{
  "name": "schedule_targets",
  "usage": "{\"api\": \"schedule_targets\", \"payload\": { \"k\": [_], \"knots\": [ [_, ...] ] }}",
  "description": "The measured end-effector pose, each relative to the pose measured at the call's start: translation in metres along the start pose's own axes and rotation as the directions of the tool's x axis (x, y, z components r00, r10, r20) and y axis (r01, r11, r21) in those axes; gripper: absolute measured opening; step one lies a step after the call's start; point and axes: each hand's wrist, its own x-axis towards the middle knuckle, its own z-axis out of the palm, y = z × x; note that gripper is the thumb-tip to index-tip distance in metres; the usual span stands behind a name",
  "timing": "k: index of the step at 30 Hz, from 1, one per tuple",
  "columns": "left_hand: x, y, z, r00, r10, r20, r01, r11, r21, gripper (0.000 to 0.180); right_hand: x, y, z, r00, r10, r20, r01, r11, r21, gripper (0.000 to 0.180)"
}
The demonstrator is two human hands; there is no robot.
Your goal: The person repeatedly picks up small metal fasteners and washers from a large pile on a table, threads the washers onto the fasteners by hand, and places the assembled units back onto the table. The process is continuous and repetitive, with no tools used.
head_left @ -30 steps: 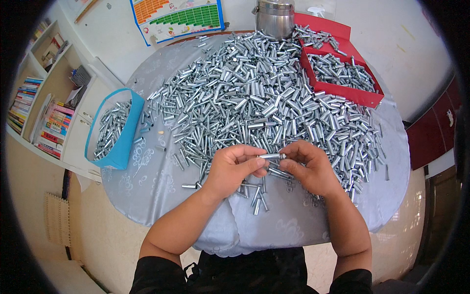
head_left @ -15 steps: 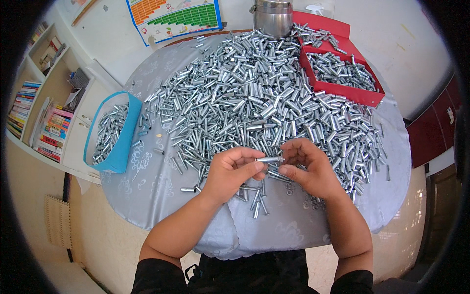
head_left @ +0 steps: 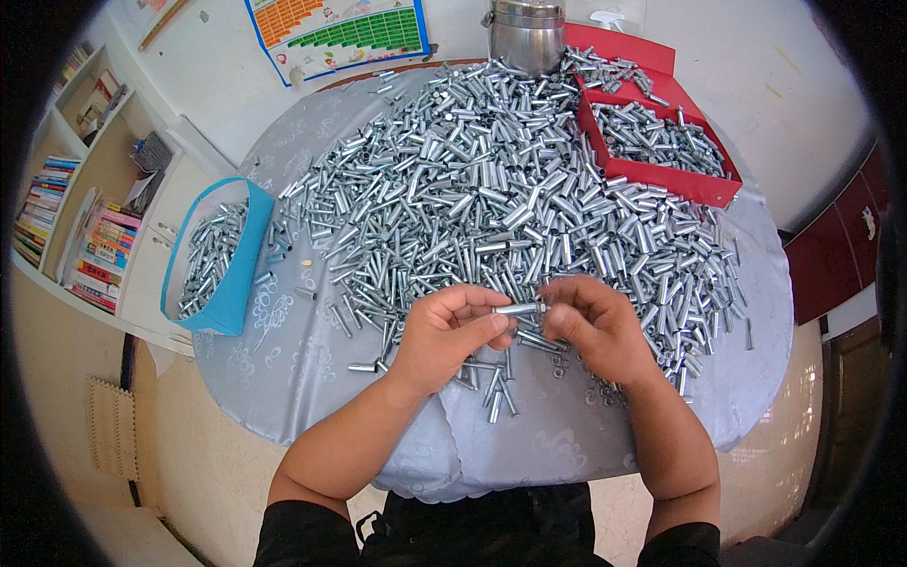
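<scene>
left hand (head_left: 452, 333) + right hand (head_left: 593, 326) pinch metal sleeve (head_left: 519, 308) | above sleeve pile (head_left: 491, 189) | round table (head_left: 312, 378)

Probably a home: bookshelf (head_left: 66, 227), clothed round table (head_left: 312, 397), wall chart (head_left: 340, 33).

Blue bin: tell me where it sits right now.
In the head view the blue bin sits at the table's left edge, partly filled with metal sleeves, left of the big pile and beyond the left hand.

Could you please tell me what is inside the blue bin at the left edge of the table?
The blue bin holds a loose heap of small silver metal tubes, like those piled on the table. Its floor is hidden beneath them, so how deep the heap runs cannot be told.
</scene>
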Motion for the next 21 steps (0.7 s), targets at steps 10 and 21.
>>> {"api": "schedule_targets", "payload": {
  "k": [10,21],
  "knots": [
    [-0.001,0.000,0.001,1.000,0.007,-0.005,-0.006,0.999,0.046,0.021,0.000,0.005,0.005,0.993,-0.089,-0.079,0.093,0.994,0.058,0.013],
    [-0.002,0.001,0.002,1.000,-0.010,-0.009,0.010,0.998,0.059,0.020,-0.003,0.005,-0.003,0.999,0.014,0.048,-0.017,0.998,0.059,0.016]
  ]
}}
